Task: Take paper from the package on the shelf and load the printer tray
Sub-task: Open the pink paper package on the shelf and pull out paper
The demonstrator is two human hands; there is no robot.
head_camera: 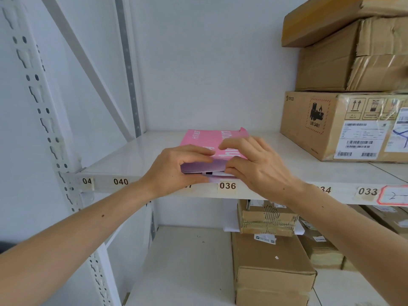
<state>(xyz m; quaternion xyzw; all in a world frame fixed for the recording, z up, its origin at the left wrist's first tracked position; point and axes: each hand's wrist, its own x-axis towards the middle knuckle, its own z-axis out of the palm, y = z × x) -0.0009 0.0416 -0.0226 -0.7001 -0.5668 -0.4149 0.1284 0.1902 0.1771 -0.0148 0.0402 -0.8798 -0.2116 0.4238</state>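
A pink paper package point(206, 139) lies flat on the white shelf point(123, 160), its near end at the shelf's front edge above the label 036. That near end is open, and white paper point(217, 174) shows inside it. My left hand point(176, 167) grips the left side of the open end, fingers on top and thumb below. My right hand point(254, 164) holds the right side of the same end, fingers spread over the pink wrapper. No printer is in view.
Stacked cardboard boxes point(344, 124) fill the right of the same shelf. More boxes point(271, 268) sit on the lower shelf point(187, 261) under my right arm. A perforated white upright point(44, 120) stands at the left. A white wall closes the back.
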